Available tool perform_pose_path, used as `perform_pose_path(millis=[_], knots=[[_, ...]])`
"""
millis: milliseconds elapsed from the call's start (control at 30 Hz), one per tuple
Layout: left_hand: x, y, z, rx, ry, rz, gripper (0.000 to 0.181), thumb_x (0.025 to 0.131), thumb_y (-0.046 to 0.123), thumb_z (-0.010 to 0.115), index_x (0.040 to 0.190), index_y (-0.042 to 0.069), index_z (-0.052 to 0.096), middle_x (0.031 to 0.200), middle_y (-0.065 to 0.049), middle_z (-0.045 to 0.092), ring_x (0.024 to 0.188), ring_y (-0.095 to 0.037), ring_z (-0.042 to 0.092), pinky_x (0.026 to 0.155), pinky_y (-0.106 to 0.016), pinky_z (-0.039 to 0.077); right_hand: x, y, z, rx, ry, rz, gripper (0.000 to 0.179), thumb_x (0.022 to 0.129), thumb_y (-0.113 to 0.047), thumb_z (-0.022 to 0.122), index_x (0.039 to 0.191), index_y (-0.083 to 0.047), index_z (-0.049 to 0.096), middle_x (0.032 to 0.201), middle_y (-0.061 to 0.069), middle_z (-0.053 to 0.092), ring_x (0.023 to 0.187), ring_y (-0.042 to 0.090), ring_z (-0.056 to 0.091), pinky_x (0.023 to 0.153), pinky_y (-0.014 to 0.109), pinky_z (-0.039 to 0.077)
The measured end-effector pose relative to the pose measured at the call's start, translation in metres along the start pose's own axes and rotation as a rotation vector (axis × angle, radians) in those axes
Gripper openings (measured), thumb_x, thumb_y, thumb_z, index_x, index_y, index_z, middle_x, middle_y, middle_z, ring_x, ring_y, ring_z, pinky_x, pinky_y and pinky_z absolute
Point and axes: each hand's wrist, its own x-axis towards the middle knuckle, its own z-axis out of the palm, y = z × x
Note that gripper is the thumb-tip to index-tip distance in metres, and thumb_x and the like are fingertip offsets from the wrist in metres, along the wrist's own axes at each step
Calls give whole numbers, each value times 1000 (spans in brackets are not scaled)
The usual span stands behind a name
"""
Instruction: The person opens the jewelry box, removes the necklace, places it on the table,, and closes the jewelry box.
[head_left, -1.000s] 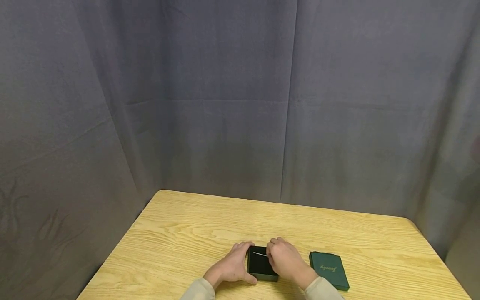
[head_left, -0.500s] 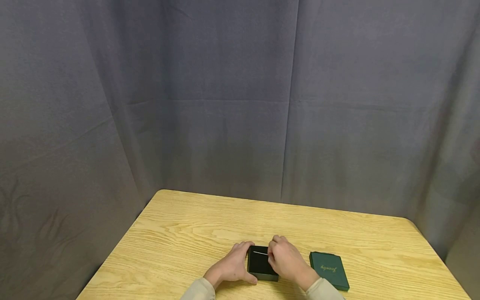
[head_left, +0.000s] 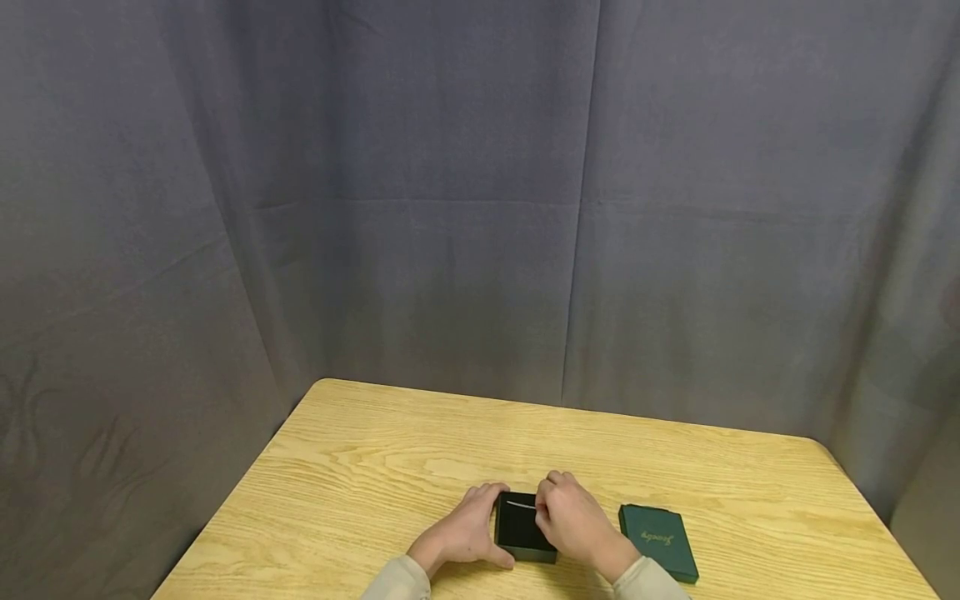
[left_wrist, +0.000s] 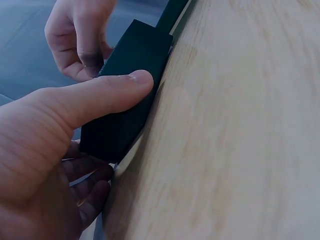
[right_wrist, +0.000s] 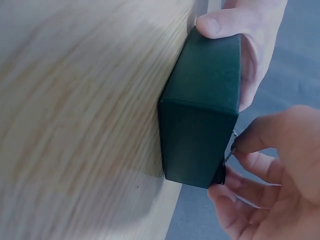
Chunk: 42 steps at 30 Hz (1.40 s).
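A small dark green box with a black inside sits lidless on the table. My left hand grips its left side, thumb at the near wall and fingers at the far one; in the left wrist view the thumb lies along the green wall. Over the box's right edge, my right hand pinches a thin silvery chain between thumb and fingers. Part of that chain crosses the far part of the black inside as a pale line. A small black edge shows beside the right fingertips in the right wrist view.
The green lid, with gold lettering that looks like "Jewelry", lies to the right of my right hand. Under everything is a wood-grain table. Grey curtains hang behind and at the sides.
My right hand has shifted slightly right and away from me. The pale line of chain has moved a little and now looks curved. Left hand, box and lid stay put.
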Motion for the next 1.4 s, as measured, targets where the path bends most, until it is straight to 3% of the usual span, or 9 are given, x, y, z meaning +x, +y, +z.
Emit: perform_pose_path(millis=[300, 500, 667, 1167, 1400], knots=[[-1, 0, 1, 40, 18, 22, 94, 63, 37, 88, 139, 11, 39, 131, 4, 45, 115, -15, 39, 97, -37, 39, 1, 2, 0, 139, -59, 78, 5, 89, -4, 61, 87, -9, 62, 82, -4, 52, 73, 11, 50, 63, 29, 47], [-1, 1, 2, 31, 25, 18, 94, 62, 37, 88, 138, 11, 40, 128, 6, 46, 114, -14, 38, 97, -37, 39, 2, 4, 0, 193, -68, 120, 12, 90, 0, 55, 92, -3, 66, 82, -1, 52, 70, 10, 51, 61, 27, 47], [-1, 1, 2, 18, 24, 13, 95, 62, 37, 88, 139, 10, 39, 127, 6, 46, 114, -14, 38, 98, -39, 38, 1, 5, 1, 229, -85, 163, 12, 91, 0, 54, 93, -6, 65, 84, -1, 51, 70, 9, 49, 60, 27, 46], [-2, 0, 2, 9, 36, 13, 94, 60, 35, 90, 137, 11, 41, 121, 8, 48, 109, -12, 38, 97, -37, 38, -1, 14, -4, 360, -115, 131, 15, 95, -2, 52, 94, -14, 60, 84, -4, 53, 70, 8, 46, 60, 26, 42], [-2, 0, 2, 6, 39, 14, 93, 60, 35, 90, 136, 12, 42, 121, 9, 48, 109, -12, 38, 97, -37, 39, -2, 22, -3, 479, -132, 144, 16, 95, -3, 52, 97, -14, 64, 88, -4, 61, 69, 8, 50, 58, 26, 44]])
